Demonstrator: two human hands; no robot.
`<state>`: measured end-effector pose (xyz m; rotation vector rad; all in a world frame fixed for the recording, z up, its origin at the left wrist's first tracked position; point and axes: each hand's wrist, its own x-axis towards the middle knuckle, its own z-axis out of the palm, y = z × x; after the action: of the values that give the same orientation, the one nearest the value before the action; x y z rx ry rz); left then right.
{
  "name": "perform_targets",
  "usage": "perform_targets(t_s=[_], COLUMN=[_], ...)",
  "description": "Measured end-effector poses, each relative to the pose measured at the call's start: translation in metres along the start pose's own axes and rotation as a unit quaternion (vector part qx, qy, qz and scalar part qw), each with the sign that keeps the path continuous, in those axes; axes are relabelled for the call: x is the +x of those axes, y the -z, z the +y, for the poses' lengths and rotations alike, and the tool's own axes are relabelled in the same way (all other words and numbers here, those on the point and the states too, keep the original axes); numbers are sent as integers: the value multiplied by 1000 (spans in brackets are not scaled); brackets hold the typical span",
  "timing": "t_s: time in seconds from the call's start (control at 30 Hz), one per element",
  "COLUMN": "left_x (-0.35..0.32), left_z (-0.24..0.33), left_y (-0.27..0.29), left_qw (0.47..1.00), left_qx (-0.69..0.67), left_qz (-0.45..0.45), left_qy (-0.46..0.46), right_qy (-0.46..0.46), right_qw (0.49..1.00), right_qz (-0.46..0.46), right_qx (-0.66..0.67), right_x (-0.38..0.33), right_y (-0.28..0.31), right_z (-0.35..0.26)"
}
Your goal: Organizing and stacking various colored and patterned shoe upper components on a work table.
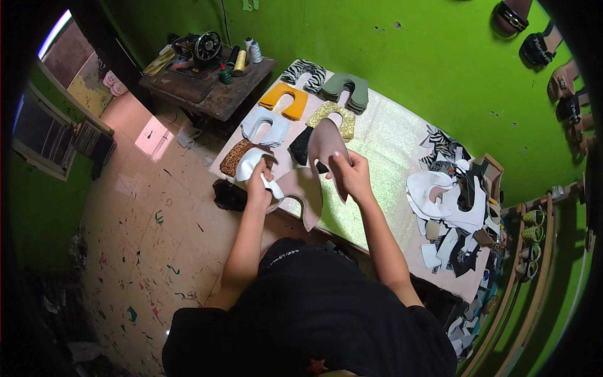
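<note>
My left hand (257, 186) is closed on a curved white shoe-upper piece (250, 161) at the table's near left edge. A pinkish-brown shoe-upper piece (326, 143) stands tilted in my right hand (353, 178), pinched between thumb and fingers. Between my hands hangs a second U-shaped pinkish-brown piece (297, 186); whether it joins the raised one or is gripped by my left hand, I cannot tell. Just beyond lie leopard-print pieces (233, 158), black pieces (299, 146) and a gold glitter stack (343, 123), partly covered by what I hold.
On the pale table (383, 138), U-shaped stacks continue in silver-white (259, 125), orange (274, 96), zebra print (295, 70) and green (353, 87). Offcuts (440, 201) heap at right. A sewing machine (204, 47) stands at far left. Scraps litter the floor; sandals hang on the right wall.
</note>
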<state>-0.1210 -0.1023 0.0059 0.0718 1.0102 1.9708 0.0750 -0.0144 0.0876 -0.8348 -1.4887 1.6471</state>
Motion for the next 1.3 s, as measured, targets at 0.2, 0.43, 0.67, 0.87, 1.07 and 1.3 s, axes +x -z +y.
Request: perform_targets(t_s=[0.2, 0.43, 0.67, 0.87, 1.07, 1.3], left_x=[4, -5, 16, 31, 18, 7], left_z=[17, 31, 38, 7, 5, 6], left_y=[21, 24, 44, 60, 49, 42], left_qw=[991, 961, 869, 795, 716, 679], left_qx=[57, 208, 456, 579, 681, 724], left_qz=[-85, -168, -125, -88, -91, -91], left_qy=[84, 63, -145, -158, -126, -83], right_qy=[-73, -83, -51, -54, -54, -212], right_qw=[990, 992, 981, 910, 915, 968], right_qz=[-115, -79, 32, 81, 93, 101], right_qx=[43, 49, -185, -403, -389, -93], right_x=[5, 15, -7, -26, -29, -22], right_y=[-37, -43, -26, -27, -23, -14], right_z=[-3, 14, 109, 133, 147, 170])
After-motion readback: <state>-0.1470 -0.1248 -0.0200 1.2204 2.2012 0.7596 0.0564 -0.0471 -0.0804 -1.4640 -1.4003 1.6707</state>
